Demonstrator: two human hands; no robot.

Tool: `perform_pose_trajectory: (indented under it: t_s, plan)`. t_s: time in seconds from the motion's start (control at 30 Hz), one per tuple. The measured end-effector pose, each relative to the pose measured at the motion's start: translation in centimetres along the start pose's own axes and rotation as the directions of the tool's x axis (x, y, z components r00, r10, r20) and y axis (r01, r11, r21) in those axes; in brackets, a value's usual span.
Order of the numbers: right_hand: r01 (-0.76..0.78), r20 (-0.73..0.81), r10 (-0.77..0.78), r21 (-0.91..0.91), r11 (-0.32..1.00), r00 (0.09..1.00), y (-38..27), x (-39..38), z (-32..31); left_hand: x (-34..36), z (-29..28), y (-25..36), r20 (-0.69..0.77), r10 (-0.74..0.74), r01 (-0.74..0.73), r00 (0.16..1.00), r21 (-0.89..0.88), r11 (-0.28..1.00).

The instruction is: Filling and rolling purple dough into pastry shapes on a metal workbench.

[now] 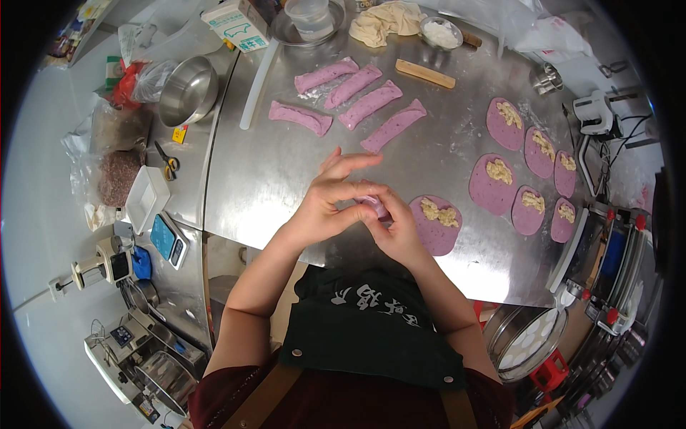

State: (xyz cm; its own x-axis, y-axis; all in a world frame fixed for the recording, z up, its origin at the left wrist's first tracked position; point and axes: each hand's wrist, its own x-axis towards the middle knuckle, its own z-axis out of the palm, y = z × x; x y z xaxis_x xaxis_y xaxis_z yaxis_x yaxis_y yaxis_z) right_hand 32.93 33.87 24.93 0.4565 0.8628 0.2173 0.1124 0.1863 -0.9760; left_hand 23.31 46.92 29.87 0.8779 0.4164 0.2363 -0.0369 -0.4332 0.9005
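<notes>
Between my two hands, above the near part of the steel table, is a piece of purple dough (376, 205), mostly hidden by the fingers. My left hand (330, 194) pinches it from the left with thumb and forefinger, the other fingers raised. From the right, my right hand (396, 230) closes its fingers on the same piece. Just right of it lies a flat purple dough round (435, 236) with a pale, lumpy filling (437, 211) on it. Ahead of my hands are several rolled purple dough logs (370, 104), their ends pressed flat.
More dough rounds with filling (493, 187) lie on the steel table (264, 179) to the right. A wooden stick (425, 74), a bowl of white powder (441, 34) and a crumpled cloth (386, 22) are at the back. A metal bowl (189, 91), scissors (168, 161) and a scale (168, 240) stand left.
</notes>
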Motion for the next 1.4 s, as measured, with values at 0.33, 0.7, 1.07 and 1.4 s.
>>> perform_pose_trajectory:
  t_s: [0.33,0.7,1.07,1.4]
  plan:
    - [-0.117,0.075,0.11,0.097,0.988,0.991,0.1,-0.4,-0.1,-0.4,0.7,-0.6,0.002,0.021,-0.022,1.0,0.109,0.994]
    - [-0.306,0.123,0.28,0.431,0.849,0.952,-0.4,-0.5,-0.3,-1.0,-0.2,-2.2,-0.065,-0.074,0.059,0.995,-0.207,0.977]
    - [-0.322,0.131,0.295,0.46,0.827,0.946,-0.4,-0.7,-0.3,-0.6,1.5,-1.0,-0.261,-0.235,0.065,0.936,-0.53,0.846]
    - [-0.347,0.133,0.321,0.408,0.845,0.938,-0.4,-0.6,-0.1,-0.6,1.3,-1.2,-0.168,-0.132,0.084,0.977,-0.27,0.959]
